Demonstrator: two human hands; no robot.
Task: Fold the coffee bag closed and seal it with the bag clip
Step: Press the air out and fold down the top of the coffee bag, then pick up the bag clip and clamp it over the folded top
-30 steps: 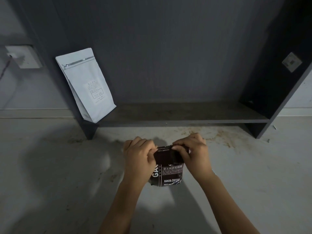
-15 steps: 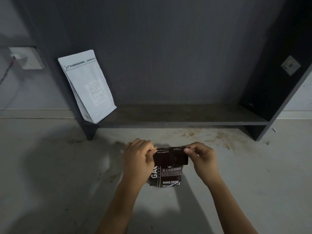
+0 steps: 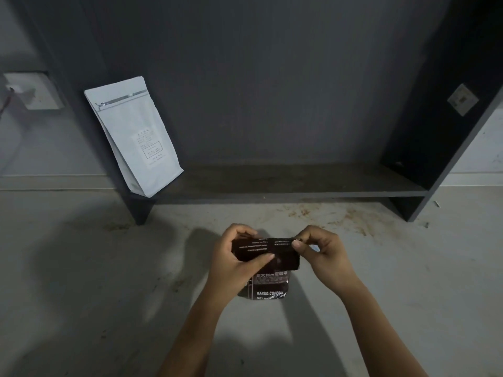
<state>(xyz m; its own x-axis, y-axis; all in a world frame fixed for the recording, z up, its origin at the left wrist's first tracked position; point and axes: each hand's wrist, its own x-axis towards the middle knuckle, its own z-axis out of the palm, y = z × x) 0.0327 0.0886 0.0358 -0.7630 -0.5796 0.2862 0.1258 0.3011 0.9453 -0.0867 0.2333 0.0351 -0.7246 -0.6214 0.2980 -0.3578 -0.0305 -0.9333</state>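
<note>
A dark brown coffee bag with white lettering stands on the grey floor in front of me. Its top flap is folded down toward me, with upside-down print showing. My left hand grips the flap's left end, thumb pressed across the front. My right hand pinches the flap's upper right corner between thumb and fingers. No bag clip is visible in this view.
A white pouch leans at the left end of a low dark shelf against the wall. A wall socket sits at far left. Brown stains mark the floor below the shelf.
The top flap has been folded further down over the bag's front. My right hand slid out to the flap's right corner, and my left thumb now lies across the flap.
</note>
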